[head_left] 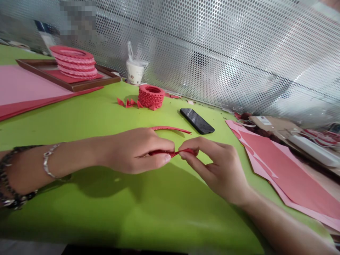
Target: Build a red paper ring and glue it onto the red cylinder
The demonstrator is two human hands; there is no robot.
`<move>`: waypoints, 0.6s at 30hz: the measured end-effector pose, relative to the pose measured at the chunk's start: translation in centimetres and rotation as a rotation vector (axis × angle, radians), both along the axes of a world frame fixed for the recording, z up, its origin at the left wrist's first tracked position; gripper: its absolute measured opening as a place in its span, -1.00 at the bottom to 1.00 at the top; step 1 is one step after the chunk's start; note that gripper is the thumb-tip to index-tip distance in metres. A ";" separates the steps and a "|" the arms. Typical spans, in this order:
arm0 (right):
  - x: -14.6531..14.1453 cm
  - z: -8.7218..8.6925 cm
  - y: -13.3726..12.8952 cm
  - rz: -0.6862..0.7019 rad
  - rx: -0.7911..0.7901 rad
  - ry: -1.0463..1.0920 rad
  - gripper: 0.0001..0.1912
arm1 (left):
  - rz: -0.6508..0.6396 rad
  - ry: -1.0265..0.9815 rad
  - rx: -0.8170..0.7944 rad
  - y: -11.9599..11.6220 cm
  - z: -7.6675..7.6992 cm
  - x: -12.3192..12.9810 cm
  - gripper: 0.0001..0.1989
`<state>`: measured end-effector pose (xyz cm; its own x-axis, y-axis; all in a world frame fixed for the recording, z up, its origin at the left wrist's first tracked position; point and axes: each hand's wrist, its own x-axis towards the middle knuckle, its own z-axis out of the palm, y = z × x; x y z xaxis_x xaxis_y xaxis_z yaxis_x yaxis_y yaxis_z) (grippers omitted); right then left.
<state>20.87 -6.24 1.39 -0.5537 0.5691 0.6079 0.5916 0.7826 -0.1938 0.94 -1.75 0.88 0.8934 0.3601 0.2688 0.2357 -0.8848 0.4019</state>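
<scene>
At the left edge of the frame, pink and red sheets (29, 85) lie on the green desk (159, 209). Beside them, upper left, a brown tray (92, 85) bears a tall stack of pink and red rings (75, 63). The left hand (140, 150), left of centre, pinches a folded red paper piece (190, 151) at the middle of the frame. Above it sit small red folded pieces (128, 103), a white cup (135, 73) and a shorter red ring stack (151, 97). A curved red strip (172, 129) runs out from behind that hand; whether they touch, I cannot tell. The right hand's (217, 166) thumb and fingers grip the folded piece's right end, below a black phone (197, 121). Pink and red cut paper (292, 170) fills the right side.
</scene>
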 end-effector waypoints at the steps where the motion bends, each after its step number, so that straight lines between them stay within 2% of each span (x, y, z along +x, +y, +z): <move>1: 0.1 0.0 0.0 0.009 0.020 -0.017 -0.95 | -0.001 0.010 -0.015 0.0 0.1 0.0 -0.77; 6: 0.4 -0.1 0.1 0.047 0.055 -0.051 -0.96 | 0.004 0.040 -0.058 0.0 0.2 0.0 -0.77; 18: 0.1 -0.2 0.3 0.041 -0.050 -0.004 -0.96 | -0.030 0.035 -0.113 0.1 0.2 0.0 -0.76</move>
